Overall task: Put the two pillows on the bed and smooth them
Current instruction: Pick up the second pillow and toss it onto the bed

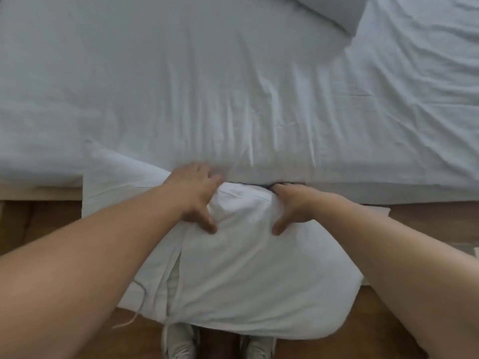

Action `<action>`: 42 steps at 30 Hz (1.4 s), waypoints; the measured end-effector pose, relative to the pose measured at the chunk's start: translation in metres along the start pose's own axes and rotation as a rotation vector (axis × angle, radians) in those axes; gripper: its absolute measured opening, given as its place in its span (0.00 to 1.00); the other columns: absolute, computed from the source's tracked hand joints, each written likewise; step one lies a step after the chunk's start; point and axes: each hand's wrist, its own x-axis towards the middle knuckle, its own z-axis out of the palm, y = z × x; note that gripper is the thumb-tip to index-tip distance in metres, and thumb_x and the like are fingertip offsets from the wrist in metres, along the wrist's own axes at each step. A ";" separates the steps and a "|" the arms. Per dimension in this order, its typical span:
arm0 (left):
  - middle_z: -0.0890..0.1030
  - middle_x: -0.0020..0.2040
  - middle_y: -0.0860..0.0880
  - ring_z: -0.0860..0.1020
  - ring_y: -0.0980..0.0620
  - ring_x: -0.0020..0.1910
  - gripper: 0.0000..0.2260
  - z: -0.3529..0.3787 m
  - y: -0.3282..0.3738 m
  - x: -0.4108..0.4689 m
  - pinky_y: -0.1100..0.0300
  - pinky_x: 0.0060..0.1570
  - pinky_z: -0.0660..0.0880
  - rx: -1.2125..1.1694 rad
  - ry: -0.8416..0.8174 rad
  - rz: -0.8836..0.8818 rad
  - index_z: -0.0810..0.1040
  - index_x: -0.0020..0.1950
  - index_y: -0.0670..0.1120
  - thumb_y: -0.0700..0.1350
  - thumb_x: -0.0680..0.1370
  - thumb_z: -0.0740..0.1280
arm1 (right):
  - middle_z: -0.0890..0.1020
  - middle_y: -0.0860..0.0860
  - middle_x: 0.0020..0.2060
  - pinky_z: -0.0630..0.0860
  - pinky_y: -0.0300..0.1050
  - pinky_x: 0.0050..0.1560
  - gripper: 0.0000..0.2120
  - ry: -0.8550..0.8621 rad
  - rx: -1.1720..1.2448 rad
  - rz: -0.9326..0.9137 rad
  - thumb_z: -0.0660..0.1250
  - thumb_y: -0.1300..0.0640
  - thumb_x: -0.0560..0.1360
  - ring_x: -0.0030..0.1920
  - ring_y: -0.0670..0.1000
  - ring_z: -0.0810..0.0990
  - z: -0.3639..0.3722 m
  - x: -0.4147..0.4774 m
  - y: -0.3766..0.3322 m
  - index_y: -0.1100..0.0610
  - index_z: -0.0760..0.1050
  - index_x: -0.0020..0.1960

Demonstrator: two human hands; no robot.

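I hold a white pillow [248, 275] in front of me, above the floor, with its far end against the near edge of the bed [181, 86]. My left hand [194, 195] grips its upper left part, thumb on top and fingers curled over the far edge. On the upper right part sits my right hand [290, 208], fingers tucked behind the pillow. A loose flap of the pillowcase sticks out to the left. A second pillow [334, 11], greyish in shade, lies on the bed at the top, partly out of frame.
The bed is covered by a wrinkled white sheet with a duvet [427, 73] bunched on the right. Wooden floor [31, 224] lies below the bed's edge. My shoes [178, 340] stand under the pillow.
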 end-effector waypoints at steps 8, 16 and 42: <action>0.81 0.54 0.48 0.79 0.44 0.53 0.26 0.046 0.001 -0.018 0.54 0.40 0.70 -0.088 -0.107 0.023 0.67 0.51 0.50 0.61 0.65 0.75 | 0.82 0.48 0.49 0.77 0.48 0.48 0.30 -0.051 0.087 -0.004 0.80 0.42 0.55 0.51 0.54 0.80 0.055 0.002 -0.021 0.49 0.76 0.53; 0.82 0.56 0.52 0.78 0.48 0.57 0.22 -0.092 -0.022 -0.127 0.55 0.46 0.72 -0.192 -0.217 0.078 0.75 0.56 0.53 0.59 0.66 0.75 | 0.81 0.49 0.42 0.75 0.45 0.43 0.21 -0.086 0.040 -0.071 0.79 0.48 0.60 0.43 0.53 0.78 -0.060 -0.146 -0.072 0.50 0.80 0.51; 0.65 0.72 0.52 0.66 0.48 0.69 0.29 -0.432 -0.201 -0.093 0.47 0.64 0.70 -0.268 0.463 -0.319 0.65 0.73 0.55 0.64 0.75 0.62 | 0.76 0.48 0.60 0.72 0.48 0.49 0.29 0.553 -0.163 -0.055 0.69 0.36 0.70 0.58 0.53 0.77 -0.468 -0.141 -0.081 0.47 0.69 0.66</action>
